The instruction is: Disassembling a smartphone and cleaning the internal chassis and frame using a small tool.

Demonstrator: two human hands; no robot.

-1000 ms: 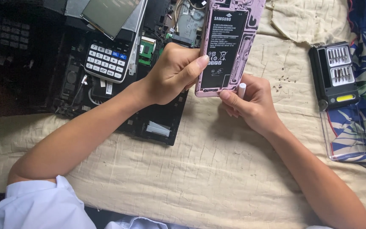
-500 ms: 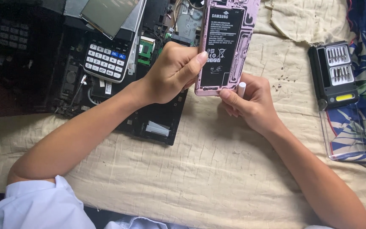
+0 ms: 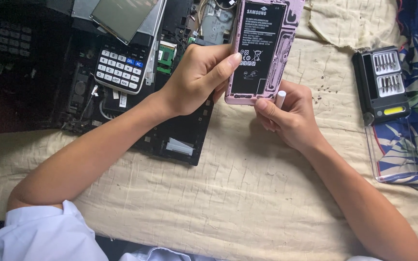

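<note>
Two hands on one object: my left hand (image 3: 197,77) grips the pink-framed smartphone with its back cover off and black battery exposed (image 3: 262,48), thumb laid along the phone's left edge, fingers curled behind it. Phone held upright above the cream quilted cloth (image 3: 247,193), its top running out of view. My right hand (image 3: 289,118) is closed at the phone's lower end, thumb pressing the bottom right corner, while pinching a slim white stick-like tool (image 3: 280,98) whose blunt end pokes up between the fingers, just beside the phone's lower edge. Behind the left hand lies a black opened laptop base with bare circuit parts (image 3: 170,140), touching the cloth; on it rests a dark calculator with white keys (image 3: 122,70), and above that a grey flat panel (image 3: 122,14), tilted. Right of the hands, well apart, sits a black screwdriver bit case with silver bits and a yellow strip (image 3: 383,87), with a clear plastic lid (image 3: 395,150) just below it over blue patterned fabric. Small dark specks, possibly screws (image 3: 327,89), dot the cloth between right hand and bit case; too small to tell.
</note>
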